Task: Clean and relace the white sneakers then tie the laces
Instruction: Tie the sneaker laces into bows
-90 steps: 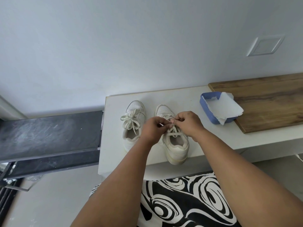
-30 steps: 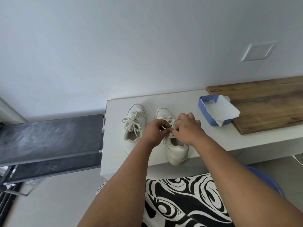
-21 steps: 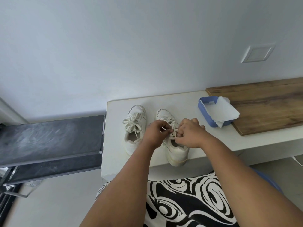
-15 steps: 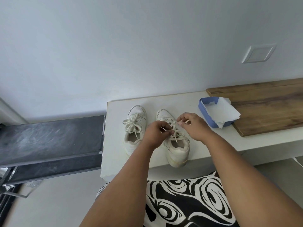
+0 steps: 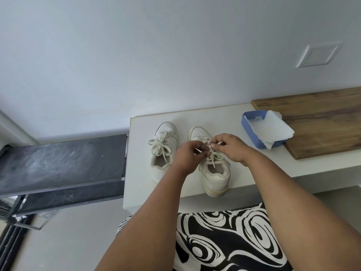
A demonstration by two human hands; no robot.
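Observation:
Two white sneakers stand side by side on a white counter (image 5: 140,184), toes toward the wall. The left sneaker (image 5: 163,151) has its laces tied in a loose bow. Over the tongue of the right sneaker (image 5: 214,177), both my hands meet. My left hand (image 5: 187,155) pinches one strand of the right sneaker's lace (image 5: 214,158). My right hand (image 5: 228,146) pinches another part of the same lace just above the eyelets. A loop and a loose end hang over the shoe's opening. My fingers hide the knot itself.
A blue tray (image 5: 249,132) holding a crumpled white paper towel (image 5: 271,130) sits to the right of the shoes. A wooden board (image 5: 320,122) lies beyond it. A dark metal ramp (image 5: 58,165) adjoins the counter's left edge. Black-and-white patterned fabric (image 5: 224,241) covers my lap.
My hands have kept working the right sneaker's lace, the right hand shifting out to the right and back in over the tongue. A lace loop now lies over the shoe's opening. The left sneaker has not moved.

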